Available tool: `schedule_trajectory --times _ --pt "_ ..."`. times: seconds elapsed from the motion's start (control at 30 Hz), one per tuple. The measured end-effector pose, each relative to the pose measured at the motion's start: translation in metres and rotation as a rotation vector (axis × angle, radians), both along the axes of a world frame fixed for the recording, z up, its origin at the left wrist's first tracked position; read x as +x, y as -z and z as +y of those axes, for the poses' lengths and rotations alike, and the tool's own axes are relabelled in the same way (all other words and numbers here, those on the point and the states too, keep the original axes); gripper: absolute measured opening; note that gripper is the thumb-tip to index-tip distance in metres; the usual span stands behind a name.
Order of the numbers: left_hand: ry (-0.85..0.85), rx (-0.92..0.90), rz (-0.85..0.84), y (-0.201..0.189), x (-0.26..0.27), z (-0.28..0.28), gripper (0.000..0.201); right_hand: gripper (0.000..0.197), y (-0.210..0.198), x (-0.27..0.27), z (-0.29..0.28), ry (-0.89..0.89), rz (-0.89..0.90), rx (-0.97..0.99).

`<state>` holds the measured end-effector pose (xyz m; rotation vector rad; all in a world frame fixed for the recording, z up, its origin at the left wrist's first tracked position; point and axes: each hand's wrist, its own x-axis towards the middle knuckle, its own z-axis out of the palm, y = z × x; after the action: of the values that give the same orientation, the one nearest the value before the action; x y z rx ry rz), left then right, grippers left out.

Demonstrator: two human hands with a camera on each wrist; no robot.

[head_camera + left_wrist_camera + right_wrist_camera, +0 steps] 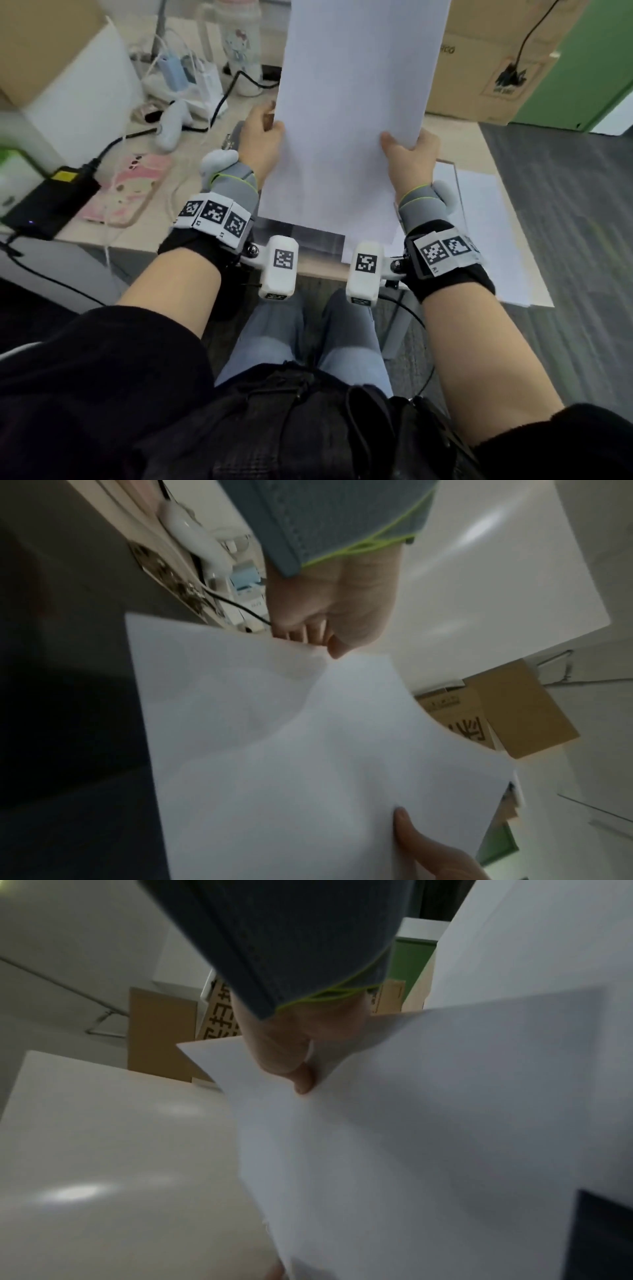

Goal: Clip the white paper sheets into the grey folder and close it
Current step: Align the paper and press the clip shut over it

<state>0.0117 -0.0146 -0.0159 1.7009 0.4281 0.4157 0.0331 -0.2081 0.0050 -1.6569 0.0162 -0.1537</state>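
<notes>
I hold a stack of white paper sheets (352,102) upright above the desk, one hand on each long edge. My left hand (262,137) pinches the left edge, thumb in front (337,645). My right hand (409,150) grips the right edge, thumb on the front face (301,1080). The sheets' lower end stands on or just above the grey folder (308,236), of which only a strip near the desk's front edge and a metal part (233,137) by my left hand show. The sheets (308,750) fill both wrist views (445,1123).
More white sheets (486,222) lie on the desk at the right. At the left lie a pink phone case (130,188), a black power adapter (48,202), cables and a white handle (173,126). Cardboard boxes (489,68) stand behind. A bottle (239,44) stands at the back.
</notes>
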Motion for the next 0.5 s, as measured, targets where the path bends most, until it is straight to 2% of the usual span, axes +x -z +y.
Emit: schedule_trajectory --times 0.1,0.23,0.3,0.43,0.5 --pt "-0.158 0.101 0.203 0.010 -0.010 0.032 0.056 0.023 0.015 0.014 0.019 0.001 0.100 -0.126" --pt "-0.243 0.216 0.489 0.031 -0.025 0.059 0.042 0.019 0.037 0.019 0.033 -0.027 0.265 -0.224" --pt "-0.226 0.191 0.526 0.039 -0.030 0.062 0.039 0.028 0.043 0.016 0.038 -0.037 0.325 -0.247" --pt "-0.304 0.175 0.507 0.050 -0.034 0.075 0.040 0.037 0.052 0.008 0.053 -0.090 0.415 -0.268" --pt "-0.279 0.129 0.472 0.053 -0.036 0.079 0.023 0.039 0.057 0.008 0.058 -0.106 0.433 -0.271"
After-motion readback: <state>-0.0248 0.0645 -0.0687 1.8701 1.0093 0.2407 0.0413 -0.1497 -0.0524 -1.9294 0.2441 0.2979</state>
